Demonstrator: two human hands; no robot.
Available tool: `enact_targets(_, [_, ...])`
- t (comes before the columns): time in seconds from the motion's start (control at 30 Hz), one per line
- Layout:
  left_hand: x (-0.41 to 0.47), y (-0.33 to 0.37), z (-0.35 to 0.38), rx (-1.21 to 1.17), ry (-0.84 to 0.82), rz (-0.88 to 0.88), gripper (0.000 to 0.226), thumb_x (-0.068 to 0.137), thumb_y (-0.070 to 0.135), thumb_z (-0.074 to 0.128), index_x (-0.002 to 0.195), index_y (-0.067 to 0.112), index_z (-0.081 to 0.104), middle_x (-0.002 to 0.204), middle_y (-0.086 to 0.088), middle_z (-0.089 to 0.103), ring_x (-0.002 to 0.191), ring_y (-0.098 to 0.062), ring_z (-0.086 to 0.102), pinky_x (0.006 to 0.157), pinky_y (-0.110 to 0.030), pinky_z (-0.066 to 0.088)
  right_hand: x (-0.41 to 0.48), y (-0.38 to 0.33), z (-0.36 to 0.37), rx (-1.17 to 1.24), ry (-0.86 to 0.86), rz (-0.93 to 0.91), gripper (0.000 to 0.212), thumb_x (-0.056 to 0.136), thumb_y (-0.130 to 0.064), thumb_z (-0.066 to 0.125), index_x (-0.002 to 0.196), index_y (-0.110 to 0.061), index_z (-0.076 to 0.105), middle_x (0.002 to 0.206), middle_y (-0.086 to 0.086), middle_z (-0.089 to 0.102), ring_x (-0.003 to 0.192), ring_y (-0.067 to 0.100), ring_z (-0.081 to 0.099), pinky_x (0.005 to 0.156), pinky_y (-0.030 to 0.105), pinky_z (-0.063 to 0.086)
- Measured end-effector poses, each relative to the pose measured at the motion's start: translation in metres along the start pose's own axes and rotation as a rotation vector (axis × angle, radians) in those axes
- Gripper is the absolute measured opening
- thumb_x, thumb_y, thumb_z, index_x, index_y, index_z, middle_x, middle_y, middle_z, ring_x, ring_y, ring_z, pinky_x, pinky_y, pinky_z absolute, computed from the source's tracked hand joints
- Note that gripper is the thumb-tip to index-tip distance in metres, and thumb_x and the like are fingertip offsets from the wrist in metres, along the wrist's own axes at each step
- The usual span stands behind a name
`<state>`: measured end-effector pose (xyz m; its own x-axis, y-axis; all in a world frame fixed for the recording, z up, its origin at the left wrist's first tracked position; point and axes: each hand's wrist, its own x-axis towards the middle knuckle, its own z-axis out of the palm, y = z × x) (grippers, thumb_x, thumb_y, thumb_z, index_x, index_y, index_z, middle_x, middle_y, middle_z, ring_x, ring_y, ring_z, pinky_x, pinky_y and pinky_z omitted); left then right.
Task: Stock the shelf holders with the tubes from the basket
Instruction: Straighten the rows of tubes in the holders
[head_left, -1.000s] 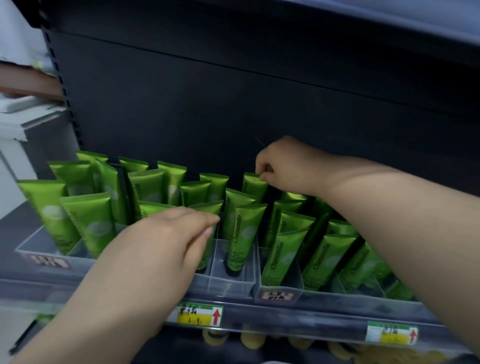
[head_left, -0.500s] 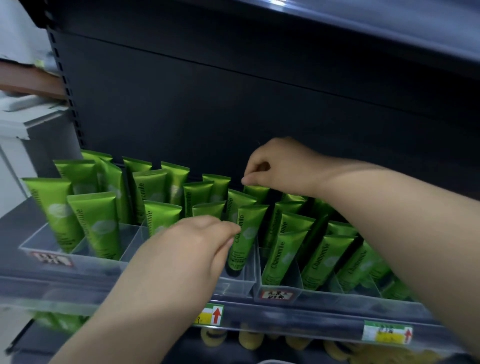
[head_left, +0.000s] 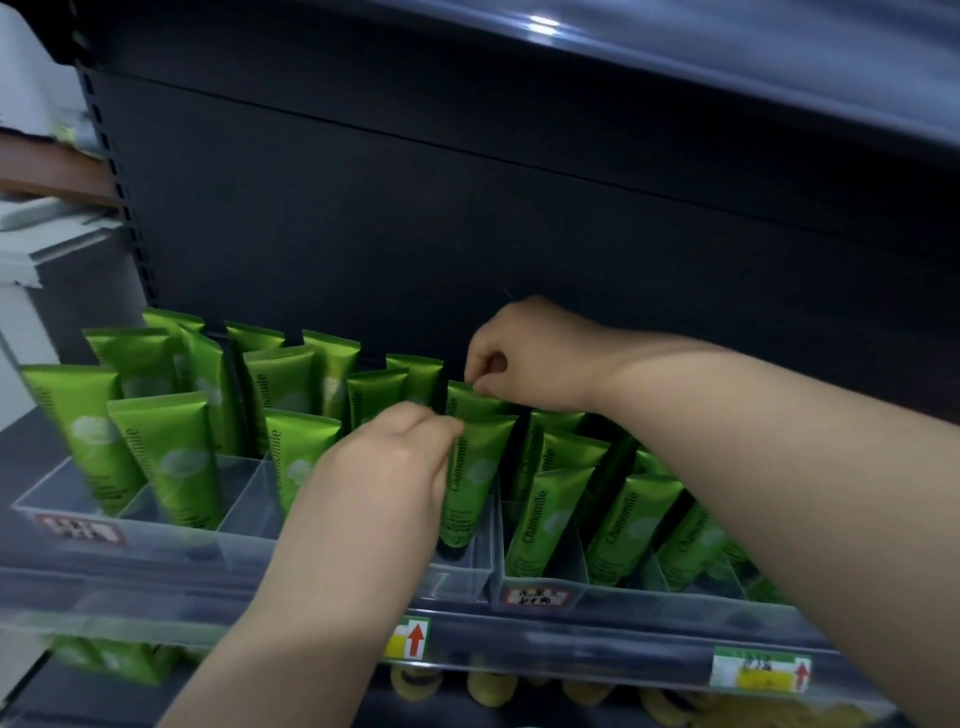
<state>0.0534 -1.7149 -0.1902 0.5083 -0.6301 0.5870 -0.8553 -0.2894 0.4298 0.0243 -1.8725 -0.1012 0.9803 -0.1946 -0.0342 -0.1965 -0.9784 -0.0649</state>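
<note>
Several green tubes marked "Chamomile" stand cap-down in clear plastic shelf holders (head_left: 457, 577) on a dark shelf. My left hand (head_left: 384, 467) reaches in from below and pinches the top edge of a front tube (head_left: 475, 478) in the middle holder. My right hand (head_left: 524, 358) comes in from the right and pinches the top edge of the tube behind it (head_left: 467, 402). The basket is out of view.
The dark back panel and an upper shelf (head_left: 675, 67) close the space above. Price labels (head_left: 410, 639) sit on the shelf's front rail. Yellow items (head_left: 488, 691) and more green tubes (head_left: 109, 660) lie on the shelf below. White furniture stands at the left.
My left hand has moved right and further in, from the tubes left of centre to the front middle tube. My right hand has lowered slightly onto the tube behind.
</note>
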Motion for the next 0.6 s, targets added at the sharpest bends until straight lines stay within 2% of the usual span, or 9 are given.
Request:
enact_targets(0.07, [0.002, 0.002, -0.001, 0.004, 0.019, -0.015, 0.024, 0.078, 0.006, 0.058, 0.097, 0.009, 0.072, 0.091, -0.003, 0.068, 0.07, -0.024, 0.067, 0.057, -0.037, 0.057, -0.001, 0.004, -0.006, -0.076, -0.017, -0.011, 0.018, 0.09, -0.014, 0.056, 0.101, -0.016, 0.07, 0.083, -0.012, 0.052, 0.082, 0.005, 0.05, 0.068, 0.015, 0.036])
enact_targets(0.17, [0.005, 0.004, 0.003, 0.027, 0.014, 0.006, 0.03, 0.077, 0.003, 0.059, 0.104, 0.01, 0.071, 0.099, -0.004, 0.068, 0.075, -0.027, 0.067, 0.059, -0.037, 0.057, -0.005, 0.012, -0.012, -0.132, -0.03, -0.024, 0.016, 0.088, -0.013, 0.057, 0.098, -0.015, 0.07, 0.075, -0.013, 0.05, 0.08, 0.009, 0.053, 0.069, 0.018, 0.038])
enact_targets(0.33, [0.01, 0.005, 0.014, 0.052, -0.065, -0.025, 0.044, 0.073, -0.006, 0.068, 0.113, 0.012, 0.067, 0.106, -0.008, 0.068, 0.08, -0.032, 0.068, 0.06, -0.042, 0.057, -0.009, 0.02, -0.005, -0.049, -0.025, -0.018, 0.018, 0.087, -0.019, 0.064, 0.104, -0.017, 0.071, 0.099, -0.006, 0.067, 0.085, 0.004, 0.053, 0.077, 0.017, 0.043])
enact_targets(0.4, [0.013, 0.005, 0.016, 0.046, -0.059, -0.041, 0.041, 0.073, -0.008, 0.068, 0.109, 0.012, 0.069, 0.1, -0.008, 0.068, 0.076, -0.033, 0.067, 0.058, -0.041, 0.057, -0.011, 0.025, -0.005, 0.006, 0.003, -0.002, 0.018, 0.086, -0.02, 0.066, 0.102, -0.018, 0.072, 0.091, -0.011, 0.066, 0.08, 0.001, 0.054, 0.07, 0.012, 0.042])
enact_targets(0.5, [0.016, 0.005, 0.016, 0.036, -0.035, -0.056, 0.033, 0.073, -0.006, 0.067, 0.098, 0.015, 0.071, 0.088, -0.006, 0.067, 0.068, -0.032, 0.065, 0.054, -0.041, 0.055, -0.013, 0.034, -0.008, 0.067, 0.065, 0.034, 0.016, 0.083, -0.022, 0.069, 0.099, -0.02, 0.073, 0.078, -0.017, 0.057, 0.066, -0.006, 0.049, 0.056, -0.003, 0.032])
enact_targets(0.6, [0.014, 0.008, 0.012, 0.025, -0.017, -0.047, 0.03, 0.074, -0.003, 0.06, 0.092, 0.019, 0.071, 0.084, -0.002, 0.068, 0.065, -0.028, 0.065, 0.052, -0.039, 0.055, -0.018, 0.041, -0.013, 0.084, 0.117, 0.057, 0.014, 0.083, -0.022, 0.069, 0.096, -0.019, 0.074, 0.079, -0.015, 0.06, 0.064, -0.009, 0.048, 0.054, -0.006, 0.032])
